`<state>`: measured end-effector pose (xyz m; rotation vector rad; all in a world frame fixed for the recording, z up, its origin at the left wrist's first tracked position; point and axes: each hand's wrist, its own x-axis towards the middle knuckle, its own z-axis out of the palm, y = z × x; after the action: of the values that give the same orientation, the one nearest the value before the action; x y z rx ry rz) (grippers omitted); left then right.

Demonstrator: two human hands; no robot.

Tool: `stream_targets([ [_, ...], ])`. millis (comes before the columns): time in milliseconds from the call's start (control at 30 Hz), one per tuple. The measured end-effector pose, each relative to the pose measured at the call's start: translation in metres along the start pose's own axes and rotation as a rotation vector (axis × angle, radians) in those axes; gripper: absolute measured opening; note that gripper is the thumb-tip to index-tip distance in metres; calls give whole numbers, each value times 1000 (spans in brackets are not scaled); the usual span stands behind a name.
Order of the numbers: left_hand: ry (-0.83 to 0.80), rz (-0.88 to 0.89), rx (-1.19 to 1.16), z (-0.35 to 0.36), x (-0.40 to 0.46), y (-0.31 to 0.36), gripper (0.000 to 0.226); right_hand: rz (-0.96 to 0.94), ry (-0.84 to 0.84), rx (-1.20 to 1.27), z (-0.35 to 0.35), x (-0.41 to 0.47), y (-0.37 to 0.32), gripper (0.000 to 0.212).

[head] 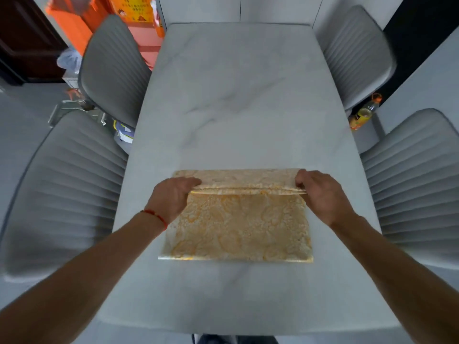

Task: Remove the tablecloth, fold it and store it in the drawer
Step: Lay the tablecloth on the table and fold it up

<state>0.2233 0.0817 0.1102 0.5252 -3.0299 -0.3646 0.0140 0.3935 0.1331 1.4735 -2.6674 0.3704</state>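
A gold patterned tablecloth, folded into a rectangle, lies on the near half of the white marble table. Its far part is lifted into a fold across the width. My left hand pinches the left end of that fold. At the right end, my right hand grips the same fold with curled fingers. No drawer is in view.
Grey ribbed chairs stand on both sides: two on the left and two on the right. An orange bottle stands on the floor at the right. Orange boxes sit beyond the far left corner.
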Motion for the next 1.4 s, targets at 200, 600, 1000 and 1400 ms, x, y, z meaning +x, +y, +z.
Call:
stream_targets([
  [200,54,133,134,54,-86,14,46,20,-160,70,32,-89,-27,27],
  [600,-131,-64,134,85,-127,23,87,130,-297,147,76,-137,-29,25],
  [1000,-319,-78,102,116,-153,25,66,92,-299,49,94,-145,-21,32],
  [1400,-195,-44,83,117,-33,77,67,145,-235,37,132,-32,-66,69],
])
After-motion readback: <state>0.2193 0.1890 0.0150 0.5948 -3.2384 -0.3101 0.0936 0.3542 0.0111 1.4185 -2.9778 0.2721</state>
